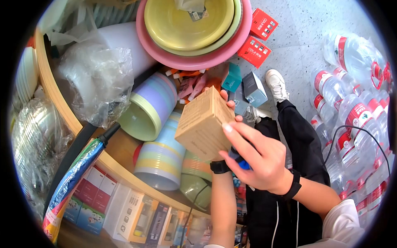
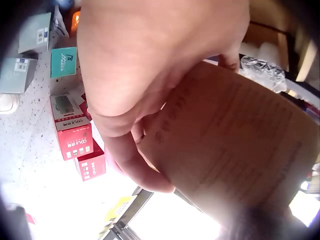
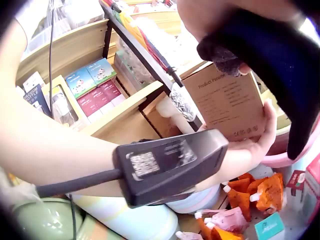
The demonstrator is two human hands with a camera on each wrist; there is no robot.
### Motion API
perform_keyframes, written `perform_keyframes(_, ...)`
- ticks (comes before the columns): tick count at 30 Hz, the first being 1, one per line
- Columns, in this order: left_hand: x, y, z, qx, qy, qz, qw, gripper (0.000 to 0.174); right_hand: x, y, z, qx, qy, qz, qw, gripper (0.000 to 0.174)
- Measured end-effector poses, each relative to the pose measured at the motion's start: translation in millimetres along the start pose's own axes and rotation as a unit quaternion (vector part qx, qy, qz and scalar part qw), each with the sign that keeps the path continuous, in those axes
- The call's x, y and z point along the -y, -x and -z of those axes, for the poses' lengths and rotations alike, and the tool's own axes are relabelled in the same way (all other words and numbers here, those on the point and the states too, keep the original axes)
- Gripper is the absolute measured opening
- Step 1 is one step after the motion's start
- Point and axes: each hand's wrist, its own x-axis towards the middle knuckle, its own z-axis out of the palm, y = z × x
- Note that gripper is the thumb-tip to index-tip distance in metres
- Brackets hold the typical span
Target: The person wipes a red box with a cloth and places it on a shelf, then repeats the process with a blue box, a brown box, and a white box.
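A brown cardboard box (image 1: 202, 128) with fine print on its sides is held up in front of the body. My left hand (image 2: 160, 65) grips it from the far side, and only its fingertips show past the box in the head view. My right hand (image 1: 264, 159) holds the box's near side, thumb and index finger at its edge. A printed panel of the box (image 3: 225, 100) faces the right wrist view, where a dark blue shape hides much of the right hand. A small blue thing (image 1: 244, 164) shows under the right palm; I cannot tell what it is.
Striped plastic buckets (image 1: 161, 157) lie on a wooden shelf (image 1: 120, 165) at left. Stacked basins (image 1: 190, 29) and red boxes (image 1: 254, 51) are beyond. Teal box (image 1: 233, 77) and orange pouches (image 3: 267, 195) sit near the feet. Bottled water packs (image 1: 355, 111) stand right, crossed by a black cable (image 1: 359, 128).
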Motion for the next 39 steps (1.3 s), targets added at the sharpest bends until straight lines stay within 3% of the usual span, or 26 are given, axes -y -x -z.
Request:
perform_keyframes(1,1.9,-0.8,-4.1,-0.003,0.064,0.023,0.998,0.084,2.7,3.0,0.1,-0.003,-0.011,0.000,1.000,0.051)
perform_keyframes(4,2.8,1.1,-4.8,-0.007,0.055,0.018,0.998,0.083,0.9,8.0,-0.8,-0.034,-0.079,-0.024,0.996,0.050)
perform_keyframes(7,-1.8,0.2,7.9,0.055,0.006,0.026,0.998,0.084,-3.6,2.6,7.5,-0.028,-0.221,-0.157,0.962,0.041)
perform_keyframes(8,-5.0,13.4,6.6,-0.074,-0.127,-0.013,0.989,0.085,0.8,-1.5,6.8,-0.059,-0.293,-0.270,0.915,0.036)
perform_keyframes(9,-6.7,15.8,-4.3,-0.200,-0.255,-0.051,0.945,0.086,-1.8,-10.8,15.3,-0.041,-0.354,-0.333,0.873,0.035)
perform_keyframes(10,-11.5,12.0,-12.3,-0.140,-0.257,-0.096,0.951,0.078,-22.6,-14.8,19.4,0.012,-0.377,-0.355,0.855,0.034)
perform_keyframes(11,-17.8,12.7,-16.4,-0.140,-0.257,-0.096,0.951,0.078,-45.2,-17.5,23.1,0.067,-0.399,-0.375,0.834,0.034)
perform_keyframes(13,-25.0,10.5,-28.0,-0.097,-0.298,-0.067,0.947,0.069,-63.0,-22.3,25.8,0.081,-0.436,-0.406,0.799,0.034)
perform_keyframes(15,-18.5,-10.4,-54.8,-0.113,-0.345,-0.060,0.930,0.064,-72.0,-23.0,23.8,0.075,-0.419,-0.387,0.818,0.028)
perform_keyframes(17,-22.8,-30.5,-67.5,-0.145,-0.389,-0.018,0.909,0.059,-75.6,-41.1,21.8,0.008,-0.369,-0.378,0.849,0.026)
perform_keyframes(19,-18.9,-58.9,-79.5,-0.178,-0.506,-0.037,0.843,0.056,-72.7,-59.1,20.2,-0.043,-0.372,-0.341,0.862,0.024)
perform_keyframes(20,-21.8,-70.5,-82.7,-0.177,-0.506,-0.038,0.844,0.056,-75.4,-69.3,18.6,-0.058,-0.338,-0.294,0.892,0.029)
perform_keyframes(22,-25.3,-92.3,-95.2,-0.159,-0.595,-0.077,0.784,0.052,-76.0,-95.6,18.4,-0.054,-0.316,-0.264,0.910,0.032)
perform_keyframes(25,-36.1,-123.1,-103.9,-0.147,-0.628,-0.122,0.755,0.058,-72.3,-136.9,10.2,-0.062,-0.263,-0.166,0.948,0.038)
perform_keyframes(27,-42.3,-146.7,-103.0,-0.134,-0.599,-0.159,0.773,0.062,-67.9,-159.1,3.8,-0.046,-0.251,-0.162,0.953,0.030)
perform_keyframes(29,-47.1,-161.1,-105.6,-0.118,-0.569,-0.195,0.790,0.066,-61.5,-174.2,-3.0,-0.050,-0.259,-0.096,0.960,0.025)
perform_keyframes(31,-53.0,-169.8,-109.4,-0.162,-0.565,-0.108,0.801,0.088,-73.2,-196.7,-20.2,-0.031,-0.189,-0.131,0.973,0.027)
perform_keyframes(32,-50.9,-174.6,-107.5,-0.148,-0.514,-0.088,0.841,0.092,-79.6,-203.6,-28.6,-0.008,-0.121,-0.163,0.979,0.030)
perform_keyframes(33,-54.7,-181.0,-100.8,-0.148,-0.514,-0.088,0.841,0.092,-81.9,-205.0,-33.1,-0.008,-0.121,-0.163,0.979,0.030)
perform_keyframes(35,-64.4,-191.3,-81.7,-0.133,-0.567,-0.063,0.810,0.090,-87.7,-205.5,-39.3,0.009,-0.112,-0.189,0.975,0.032)
perform_keyframes(36,-64.2,-190.8,-83.3,-0.133,-0.510,-0.070,0.847,0.070,-90.2,-204.5,-40.6,0.021,-0.110,-0.184,0.976,0.035)
perform_keyframes(37,-63.6,-194.3,-78.0,-0.134,-0.509,-0.067,0.847,0.070,-114.0,-201.0,-61.3,0.021,-0.109,-0.187,0.976,0.035)
perform_keyframes(39,-61.1,-202.3,-63.1,-0.159,-0.652,-0.103,0.734,0.046,-175.8,-191.9,-114.6,-0.086,-0.051,-0.034,0.994,0.041)
